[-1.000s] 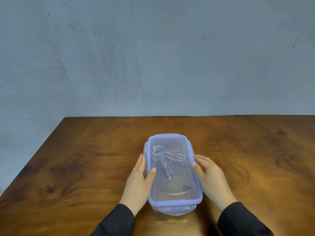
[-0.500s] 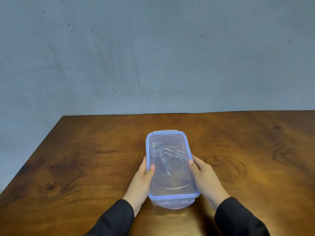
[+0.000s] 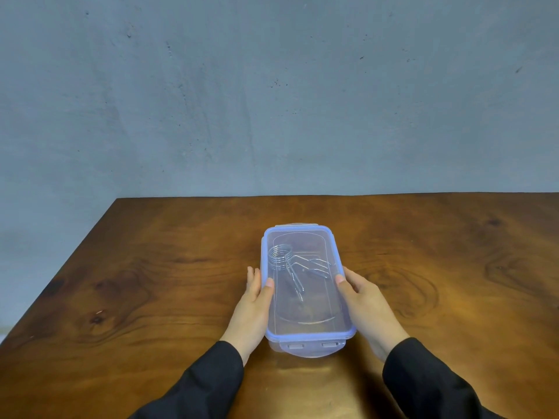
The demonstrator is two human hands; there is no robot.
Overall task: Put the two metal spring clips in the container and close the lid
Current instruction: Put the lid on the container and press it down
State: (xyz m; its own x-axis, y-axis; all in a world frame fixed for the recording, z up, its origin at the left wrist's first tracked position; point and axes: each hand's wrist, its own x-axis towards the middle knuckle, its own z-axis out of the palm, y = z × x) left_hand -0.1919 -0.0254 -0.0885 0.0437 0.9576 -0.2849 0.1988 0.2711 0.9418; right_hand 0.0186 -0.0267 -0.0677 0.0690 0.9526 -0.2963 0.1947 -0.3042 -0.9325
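Note:
A clear plastic container (image 3: 314,343) stands lengthwise on the wooden table, with its blue-rimmed clear lid (image 3: 308,309) lying on top. Through the lid I see the two metal spring clips (image 3: 290,264) inside, their coils near the far left corner and their handles spreading right and toward me. My left hand (image 3: 252,306) presses against the container's left long side, thumb on the lid's rim. My right hand (image 3: 367,306) grips the right long side the same way. The near latch flap (image 3: 311,346) hangs down at the front.
The brown wooden table (image 3: 151,297) runs to a left edge and a far edge against a grey wall (image 3: 272,101). Black sleeves cover both forearms at the bottom of the view.
Both hands have closed in on the container's long sides, thumbs now on the lid's rim. The container sits in the same place.

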